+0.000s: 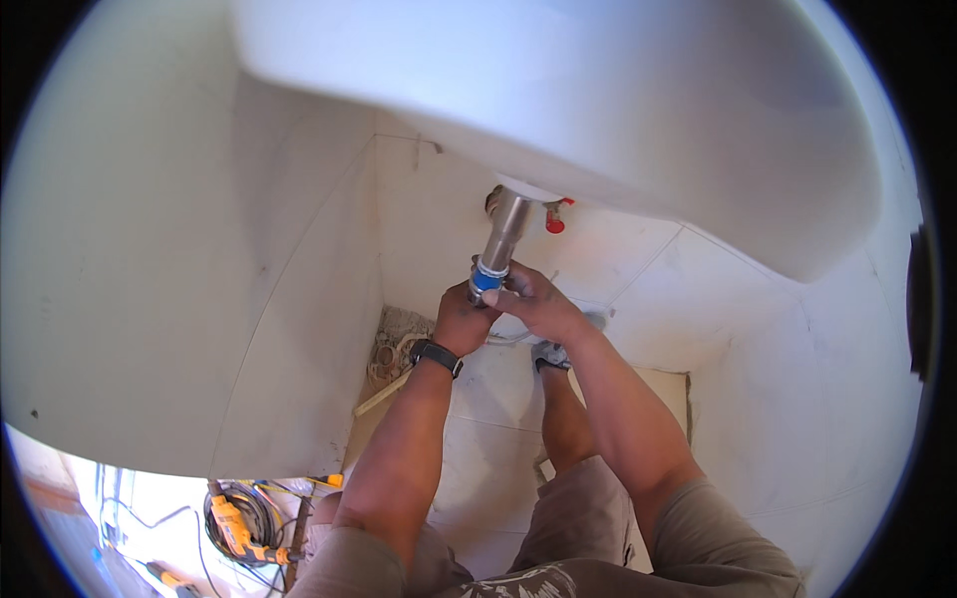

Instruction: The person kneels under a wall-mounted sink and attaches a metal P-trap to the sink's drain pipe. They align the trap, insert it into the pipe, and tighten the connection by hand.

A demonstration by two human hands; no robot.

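Under the white washbasin a metal drain pipe hangs down, slightly tilted. A blue ring wraps around its lower end, with a metallic part just below it. My left hand is closed around that lower end from the left and below. My right hand grips the same end from the right, its thumb pressed near the blue ring. Parts of the fingers of both hands are hidden behind the pipe.
A red-handled valve sits on the wall beside the pipe. Rough, broken masonry shows at the wall's corner. A yellow power tool and coiled black cable lie at lower left. My foot is below the basin.
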